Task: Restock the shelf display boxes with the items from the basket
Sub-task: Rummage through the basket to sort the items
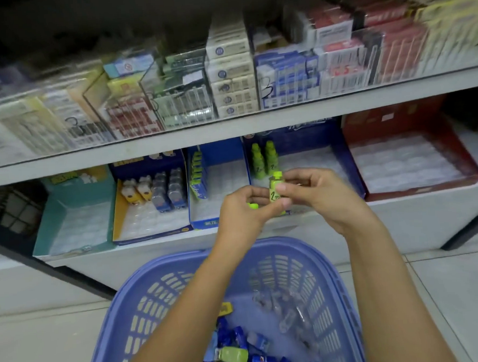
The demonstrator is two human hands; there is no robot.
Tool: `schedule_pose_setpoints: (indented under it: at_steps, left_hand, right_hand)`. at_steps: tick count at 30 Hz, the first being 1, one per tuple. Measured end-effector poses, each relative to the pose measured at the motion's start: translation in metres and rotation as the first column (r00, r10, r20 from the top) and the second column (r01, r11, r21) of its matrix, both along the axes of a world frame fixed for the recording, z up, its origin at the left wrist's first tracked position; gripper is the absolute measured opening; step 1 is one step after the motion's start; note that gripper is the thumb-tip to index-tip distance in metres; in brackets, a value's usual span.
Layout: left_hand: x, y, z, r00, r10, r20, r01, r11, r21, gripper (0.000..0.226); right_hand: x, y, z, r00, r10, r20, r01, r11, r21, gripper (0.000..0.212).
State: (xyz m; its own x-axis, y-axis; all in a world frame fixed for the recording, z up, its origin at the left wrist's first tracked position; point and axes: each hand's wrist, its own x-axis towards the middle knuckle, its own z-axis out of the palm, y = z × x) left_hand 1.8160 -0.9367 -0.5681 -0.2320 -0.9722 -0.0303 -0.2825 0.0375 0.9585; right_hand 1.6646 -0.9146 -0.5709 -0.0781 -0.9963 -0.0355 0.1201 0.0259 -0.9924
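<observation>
My right hand (318,195) pinches a small lime-green bottle (276,191) upright in front of the lower shelf. My left hand (241,211) touches the same bottle from the left and grips another green item (253,206) in its palm. Behind them, a blue display box (340,158) holds two matching green bottles (264,158) at its back left corner. Below my arms sits a blue-violet plastic basket (333,281) with several blue, green and clear small items (243,354).
Other display boxes line the lower shelf: a teal one (75,218), a yellow-blue one (149,203) with small figures, a blue one (218,182), a red one (410,159). The upper shelf (229,131) carries stacked packs behind clear panels. Grey tile floor lies around the basket.
</observation>
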Motion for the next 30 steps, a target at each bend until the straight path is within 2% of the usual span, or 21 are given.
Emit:
schedule_pose_setpoints:
  at_steps: [5, 9, 12, 13, 14, 16, 17, 19, 24, 30]
  left_hand:
    - [-0.003, -0.026, 0.009, 0.996, 0.005, -0.091, -0.002, 1.0, 0.031, 0.015]
    - [-0.007, -0.048, 0.017, 0.996, -0.089, -0.004, 0.089, 0.996, -0.005, 0.003]
    - [-0.008, -0.069, 0.017, 0.991, -0.067, 0.117, 0.078, 0.992, -0.095, 0.003]
    - [-0.007, -0.076, 0.015, 0.983, -0.042, 0.181, 0.069, 0.986, -0.15, 0.002]
    - [-0.007, -0.082, 0.012, 0.968, -0.008, 0.251, 0.063, 0.976, -0.211, 0.004]
    - [-0.007, -0.091, 0.007, 0.934, 0.06, 0.352, 0.059, 0.947, -0.317, 0.012]
    - [-0.006, -0.095, 0.005, 0.926, 0.073, 0.371, 0.065, 0.936, -0.346, 0.013]
    - [-0.006, -0.099, 0.001, 0.915, 0.078, 0.397, 0.085, 0.922, -0.378, 0.014]
    - [-0.009, -0.103, -0.002, 0.908, 0.079, 0.412, 0.112, 0.9, -0.421, 0.018]
    - [-0.009, -0.105, 0.004, 0.865, 0.011, 0.501, 0.208, 0.902, -0.379, 0.016]
  right_hand:
    - [-0.011, -0.01, 0.002, 0.993, 0.029, -0.115, -0.035, 0.998, -0.046, 0.031]
    - [-0.014, -0.024, 0.001, 0.981, 0.028, -0.19, -0.042, 0.997, -0.07, 0.025]
    - [-0.019, -0.038, -0.005, 0.95, -0.051, -0.309, 0.017, 0.993, -0.114, 0.023]
    - [-0.022, -0.043, -0.009, 0.897, -0.096, -0.432, 0.047, 0.991, -0.122, 0.026]
    - [-0.025, -0.047, -0.013, 0.791, -0.123, -0.599, 0.063, 0.991, -0.119, 0.03]
    - [-0.029, -0.053, -0.022, 0.526, -0.062, -0.848, 0.038, 0.998, -0.049, 0.042]
    - [-0.03, -0.054, -0.027, 0.439, -0.008, -0.898, 0.025, 1.0, 0.003, 0.047]
    - [-0.031, -0.056, -0.032, 0.366, 0.043, -0.93, 0.005, 0.999, 0.048, 0.051]
    - [-0.033, -0.055, -0.032, 0.361, 0.039, -0.932, -0.01, 0.999, 0.039, 0.051]
    - [-0.032, -0.054, -0.029, 0.369, 0.05, -0.928, -0.021, 0.999, 0.045, 0.05]
